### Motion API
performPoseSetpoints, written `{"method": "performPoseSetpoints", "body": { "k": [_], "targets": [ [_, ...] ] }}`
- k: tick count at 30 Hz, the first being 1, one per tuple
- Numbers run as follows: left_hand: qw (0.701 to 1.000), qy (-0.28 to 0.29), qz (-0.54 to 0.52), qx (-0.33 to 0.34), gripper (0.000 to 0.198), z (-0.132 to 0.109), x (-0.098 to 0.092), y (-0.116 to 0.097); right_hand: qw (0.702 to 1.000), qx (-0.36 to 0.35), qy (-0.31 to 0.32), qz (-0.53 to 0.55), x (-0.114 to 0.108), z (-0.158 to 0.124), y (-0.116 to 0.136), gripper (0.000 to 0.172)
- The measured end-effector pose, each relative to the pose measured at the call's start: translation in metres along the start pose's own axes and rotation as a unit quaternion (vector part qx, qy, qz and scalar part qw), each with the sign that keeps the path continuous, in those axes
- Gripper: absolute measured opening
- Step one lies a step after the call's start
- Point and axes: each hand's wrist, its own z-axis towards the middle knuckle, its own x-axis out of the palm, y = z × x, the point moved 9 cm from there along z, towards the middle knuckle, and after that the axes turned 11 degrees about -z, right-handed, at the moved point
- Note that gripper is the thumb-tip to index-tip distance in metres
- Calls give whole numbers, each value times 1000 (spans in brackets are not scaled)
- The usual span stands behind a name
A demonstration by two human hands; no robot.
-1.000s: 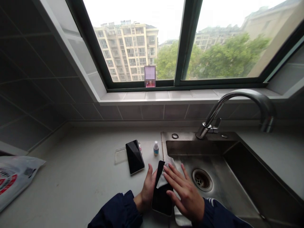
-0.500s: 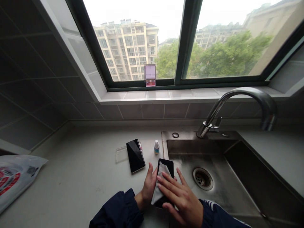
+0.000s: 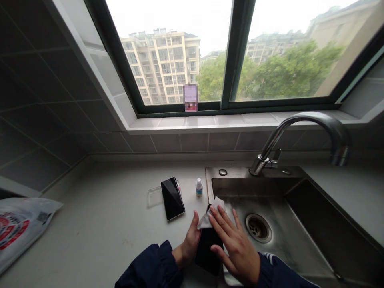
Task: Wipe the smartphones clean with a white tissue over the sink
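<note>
My left hand (image 3: 189, 242) grips the left edge of a black phone (image 3: 208, 250) held over the counter's edge by the sink. My right hand (image 3: 235, 242) lies on the phone with fingers stretched out, pressing a white cloth (image 3: 212, 213) against the phone's top end. A second black phone (image 3: 173, 198) lies on the counter, partly on a clear case (image 3: 154, 196). A small white dropper bottle (image 3: 199, 187) with a blue label stands beside it.
A steel sink (image 3: 288, 224) with its drain (image 3: 258, 227) fills the right side, under a curved tap (image 3: 303, 136). A printed plastic bag (image 3: 21, 228) lies at far left. Tiled walls and a window ledge (image 3: 210, 122) run behind.
My right hand has slid the cloth from the phone's middle up to its top end, uncovering the lower screen. The left hand keeps its hold.
</note>
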Motion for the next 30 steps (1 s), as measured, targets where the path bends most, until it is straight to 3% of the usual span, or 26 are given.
{"method": "performPoseSetpoints", "body": {
  "k": [7,13,18,23,30],
  "targets": [
    [994,-107,2,17,83,-1,-6,-10,994,-95,-34,37,-17,-1,33,58],
    [993,-108,-42,7,79,0,-6,-8,984,-162,-53,61,-25,-3,50,50],
    [993,-103,-51,39,72,0,-3,-13,985,-156,-48,57,-20,-2,49,52],
    [997,-78,-19,-9,80,1,-6,-2,992,-116,-39,41,-17,-1,42,52],
    [999,-41,0,2,76,0,-5,-4,999,-50,-19,4,-12,2,17,56]
  ]
}}
